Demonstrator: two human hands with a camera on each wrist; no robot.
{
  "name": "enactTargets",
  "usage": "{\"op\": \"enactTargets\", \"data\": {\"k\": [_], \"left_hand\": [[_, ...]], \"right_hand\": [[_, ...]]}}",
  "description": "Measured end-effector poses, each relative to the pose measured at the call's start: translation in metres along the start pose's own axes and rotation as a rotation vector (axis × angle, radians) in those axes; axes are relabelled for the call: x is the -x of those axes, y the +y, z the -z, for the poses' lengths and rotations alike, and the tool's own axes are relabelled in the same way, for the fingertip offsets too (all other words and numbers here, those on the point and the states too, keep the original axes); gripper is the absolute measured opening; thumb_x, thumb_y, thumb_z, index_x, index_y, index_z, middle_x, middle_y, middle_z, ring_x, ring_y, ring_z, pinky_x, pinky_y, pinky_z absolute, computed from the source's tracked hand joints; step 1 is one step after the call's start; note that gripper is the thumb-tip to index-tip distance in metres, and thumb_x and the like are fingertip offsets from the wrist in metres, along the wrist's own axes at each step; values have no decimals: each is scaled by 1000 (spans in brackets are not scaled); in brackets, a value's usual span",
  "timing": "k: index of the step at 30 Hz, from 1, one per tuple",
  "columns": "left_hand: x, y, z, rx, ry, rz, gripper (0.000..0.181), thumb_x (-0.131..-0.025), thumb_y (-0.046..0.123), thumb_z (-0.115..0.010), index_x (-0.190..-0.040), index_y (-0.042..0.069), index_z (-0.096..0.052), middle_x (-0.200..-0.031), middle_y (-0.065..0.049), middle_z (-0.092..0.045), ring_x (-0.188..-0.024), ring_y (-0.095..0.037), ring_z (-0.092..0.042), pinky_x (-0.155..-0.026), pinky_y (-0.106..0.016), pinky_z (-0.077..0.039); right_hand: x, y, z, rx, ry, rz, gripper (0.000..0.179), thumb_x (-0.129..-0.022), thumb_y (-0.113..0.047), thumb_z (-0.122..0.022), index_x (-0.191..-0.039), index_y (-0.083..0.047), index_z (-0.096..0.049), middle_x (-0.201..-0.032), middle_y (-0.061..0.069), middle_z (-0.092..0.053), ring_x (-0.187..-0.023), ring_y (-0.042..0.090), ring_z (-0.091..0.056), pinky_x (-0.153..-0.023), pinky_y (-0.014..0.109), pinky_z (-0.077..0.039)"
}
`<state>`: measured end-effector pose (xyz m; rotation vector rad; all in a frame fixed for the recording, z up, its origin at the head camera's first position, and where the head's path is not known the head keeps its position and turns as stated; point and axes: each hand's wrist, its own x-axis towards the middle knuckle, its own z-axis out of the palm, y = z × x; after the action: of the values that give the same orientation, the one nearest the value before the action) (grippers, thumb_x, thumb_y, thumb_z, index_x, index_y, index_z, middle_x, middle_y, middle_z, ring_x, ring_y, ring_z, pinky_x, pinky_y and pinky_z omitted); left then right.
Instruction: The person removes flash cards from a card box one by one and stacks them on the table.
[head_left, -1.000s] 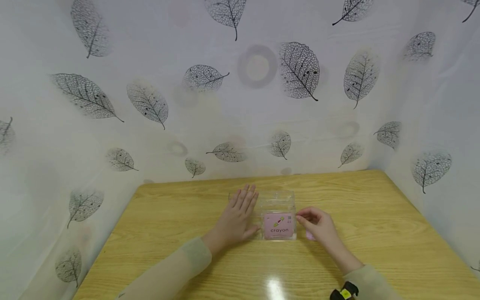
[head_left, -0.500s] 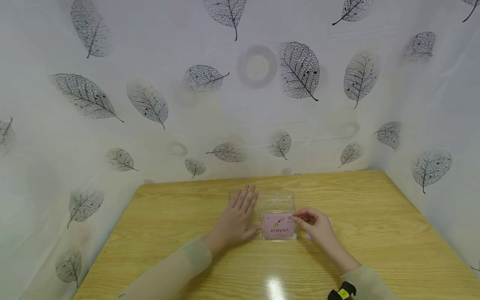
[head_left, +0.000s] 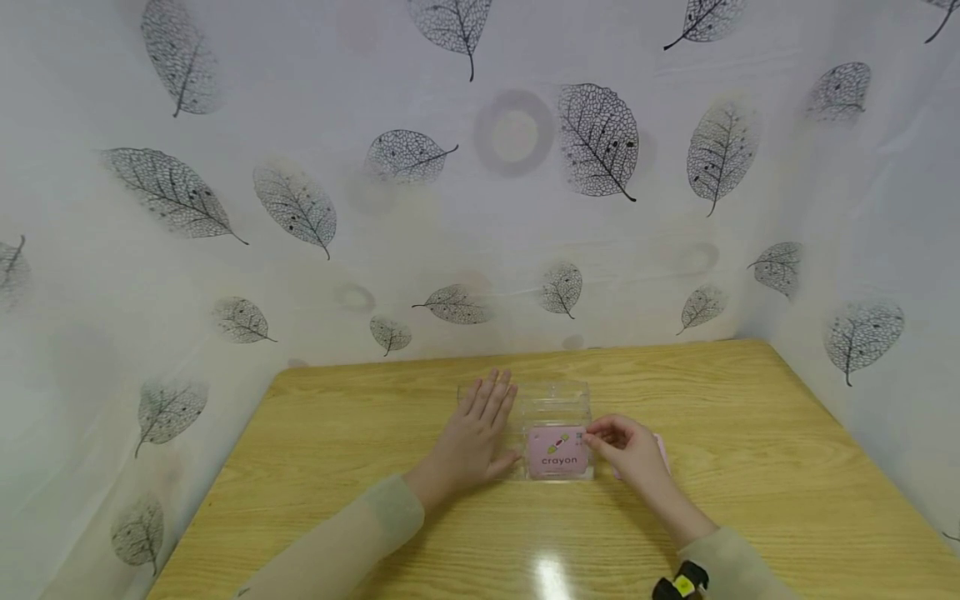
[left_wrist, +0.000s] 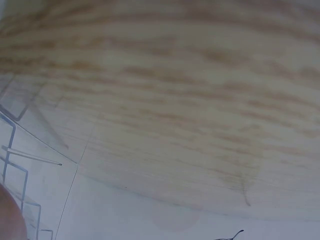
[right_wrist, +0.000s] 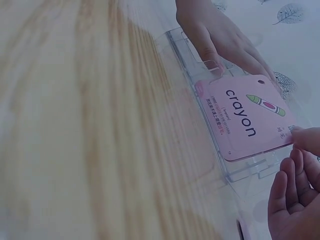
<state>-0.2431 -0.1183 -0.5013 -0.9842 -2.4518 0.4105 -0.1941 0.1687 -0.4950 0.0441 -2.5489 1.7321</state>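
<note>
A pink flash card (head_left: 558,451) printed "crayon" with a crayon drawing leans in a clear plastic stepped holder (head_left: 555,407). My left hand (head_left: 474,433) lies over the holder's left part with its fingers straight, hiding much of that side. At the card's right edge my right hand (head_left: 633,450) pinches a corner between thumb and forefinger. The same card (right_wrist: 250,112) shows in the right wrist view, its corner under the right thumb. Only a fingertip (left_wrist: 10,220) of the left hand and the holder's clear steps (left_wrist: 17,185) appear in the left wrist view.
Another pink piece (head_left: 663,450), mostly hidden, lies on the wooden table (head_left: 772,467) behind the right hand. A white leaf-patterned curtain (head_left: 480,233) stands along the back and both sides of the table.
My right hand has moved slightly left onto the card's right edge, uncovering more of the pink piece behind it. The left hand and the holder have stayed in place.
</note>
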Motion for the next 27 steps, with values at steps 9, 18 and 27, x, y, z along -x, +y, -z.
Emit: {"op": "enactTargets", "data": {"k": [9,18,27], "left_hand": [[0,0,-2,-6,8,1,105,-100,74,-43,-168,-2,-20,-177,-24,-13,-165,-39,-19,-135,-48,-24],[1,0,-2,-1,4,6,105,-100,75,-43,-168,-2,-19,-177,-24,-13,-166,-39,-17,-135,-48,-24],[1,0,0,-8,6,7,105,-100,74,-42,-168,-2,-18,-177,-23,-15,-166,-39,-18,-136,-47,-22]], "right_hand": [[-3,2,-2,4,4,-3,12,-96,-8,-77,-105,1,-74,-96,8,-74,-80,2,-61,-72,17,-55],[-2,1,-2,-7,3,9,12,-97,-9,-77,-104,1,-74,-95,8,-73,-80,1,-61,-71,17,-54],[-2,1,-2,-22,12,22,11,-96,-6,-77,-102,3,-74,-92,5,-72,-78,1,-60,-70,17,-54]]}}
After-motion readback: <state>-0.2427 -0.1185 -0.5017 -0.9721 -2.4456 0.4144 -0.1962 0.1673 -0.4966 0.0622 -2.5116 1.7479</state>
